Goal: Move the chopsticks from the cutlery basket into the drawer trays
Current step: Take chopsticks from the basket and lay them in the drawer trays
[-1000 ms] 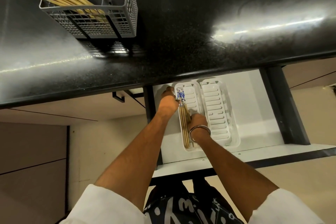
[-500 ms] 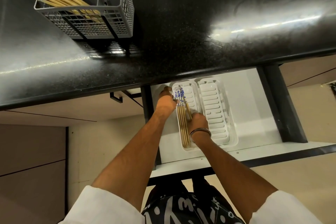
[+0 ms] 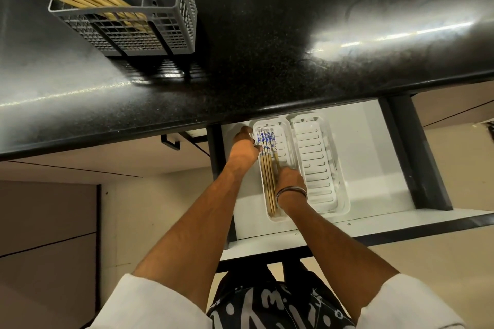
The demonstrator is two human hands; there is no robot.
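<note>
We see both hands, left (image 3: 244, 148) and right (image 3: 290, 179), curled around chopsticks (image 3: 268, 176) lying inside the left tray (image 3: 287, 139).

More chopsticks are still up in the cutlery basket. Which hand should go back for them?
Left, probably. The cutlery basket sits on the counter far to the left, on the same side as the left hand. The right hand lies on the chopsticks in the left tray and would have to cross over.

White short sleeves end above both elbows. Metal bangle (image 3: 291, 191) circles the wrist just behind the right hand (image 3: 290, 177). Bare left hand (image 3: 244, 148). Black garment with white lettering (image 3: 270, 307) below the arms.
</note>
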